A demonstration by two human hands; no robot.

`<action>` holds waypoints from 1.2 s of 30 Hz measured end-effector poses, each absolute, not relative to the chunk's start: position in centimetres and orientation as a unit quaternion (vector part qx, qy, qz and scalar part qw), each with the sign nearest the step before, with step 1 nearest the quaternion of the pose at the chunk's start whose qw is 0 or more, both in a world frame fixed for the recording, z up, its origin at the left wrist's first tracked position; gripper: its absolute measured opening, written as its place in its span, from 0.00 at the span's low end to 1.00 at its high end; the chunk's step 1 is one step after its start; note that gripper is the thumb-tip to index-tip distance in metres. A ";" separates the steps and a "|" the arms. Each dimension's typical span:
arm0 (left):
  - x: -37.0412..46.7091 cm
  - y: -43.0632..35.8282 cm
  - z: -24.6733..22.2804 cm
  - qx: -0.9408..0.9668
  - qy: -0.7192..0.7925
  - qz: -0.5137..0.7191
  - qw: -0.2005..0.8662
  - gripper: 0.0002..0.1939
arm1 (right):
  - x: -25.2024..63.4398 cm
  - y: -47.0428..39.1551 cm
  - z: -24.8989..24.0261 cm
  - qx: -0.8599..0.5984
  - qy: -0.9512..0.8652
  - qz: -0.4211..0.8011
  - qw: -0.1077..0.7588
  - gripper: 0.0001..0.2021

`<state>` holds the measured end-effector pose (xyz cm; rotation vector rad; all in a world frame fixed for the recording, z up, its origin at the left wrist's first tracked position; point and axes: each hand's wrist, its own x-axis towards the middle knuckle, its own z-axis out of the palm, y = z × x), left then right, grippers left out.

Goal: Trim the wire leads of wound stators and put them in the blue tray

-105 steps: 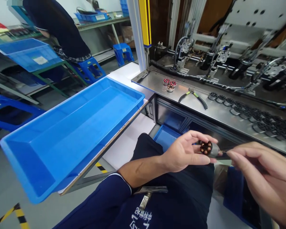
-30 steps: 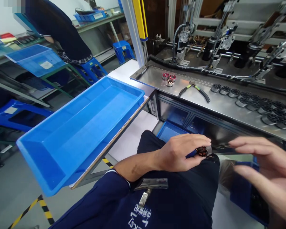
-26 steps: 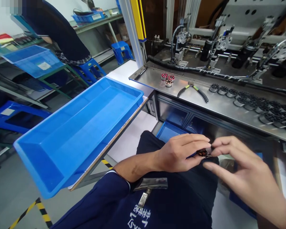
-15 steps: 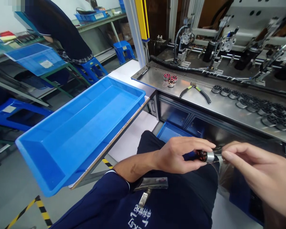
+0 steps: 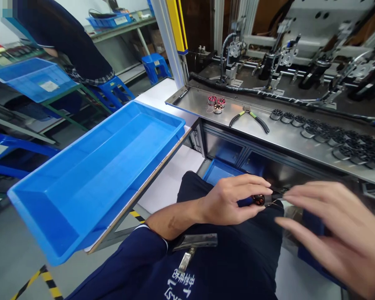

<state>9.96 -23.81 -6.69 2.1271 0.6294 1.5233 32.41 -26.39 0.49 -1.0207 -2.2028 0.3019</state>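
Note:
Above my lap, my left hand point(image 5: 233, 200) grips a small motor part point(image 5: 258, 200) with copper windings between its thumb and fingers. A thin wire point(image 5: 273, 203) sticks out from the part toward the right. My right hand point(image 5: 334, 233) is beside it, slightly blurred, with its thumb spread away from its fingers. Its fingertips are close to the wire's end; whether they touch it I cannot tell. On the metal bench ledge point(image 5: 203, 109), green-and-black cutting pliers point(image 5: 249, 118) lie with their handles apart. Left of them sit three small wound motor parts point(image 5: 217, 103), two of them red.
Several black-and-silver motor parts point(image 5: 334, 135) stand in rows on the ledge at right. A large blue tray point(image 5: 112, 154) rests on the table to my left. Machine fixtures point(image 5: 284, 58) rise behind the ledge. A person point(image 5: 65, 41) sits at another bench.
My right hand has opened from a pinch near the wire, thumb now spread from the fingers. The motor part has turned in my left hand, its windings facing me more. The view has shifted slightly.

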 end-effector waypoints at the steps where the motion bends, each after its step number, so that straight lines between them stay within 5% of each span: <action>1: 10.0 -23.9 -6.6 0.769 0.225 0.553 0.230 0.11 | 31.9 -26.0 0.7 -0.341 -0.879 0.094 0.321 0.08; 9: 8.7 -24.0 -7.1 0.682 0.244 0.531 0.440 0.17 | 32.0 -24.5 0.2 -0.277 -0.917 0.074 0.278 0.05; 12: 8.4 -24.0 -7.4 0.646 0.249 0.536 0.483 0.19 | 31.6 -24.0 0.0 -0.271 -0.916 0.080 0.286 0.10; 16: 8.2 -24.0 -7.7 0.612 0.239 0.545 0.520 0.21 | 30.7 -23.0 -0.4 -0.260 -0.926 0.094 0.257 0.02; 22: 7.9 -23.7 -8.3 0.528 0.236 0.552 0.601 0.23 | 30.8 -22.9 -0.4 -0.279 -0.909 0.195 0.242 0.04; 26: 7.6 -23.3 -8.5 0.520 0.250 0.568 0.587 0.22 | 31.9 -19.9 0.5 -0.363 -0.871 0.261 0.202 0.13; 30: 7.6 -23.2 -8.4 0.551 0.257 0.605 0.514 0.19 | 30.7 -12.8 0.7 -0.604 -0.755 0.080 0.240 0.27; 36: 6.9 -23.5 -8.5 0.552 0.279 0.637 0.459 0.19 | 26.1 -3.2 -2.9 -0.654 -0.741 0.027 0.152 0.17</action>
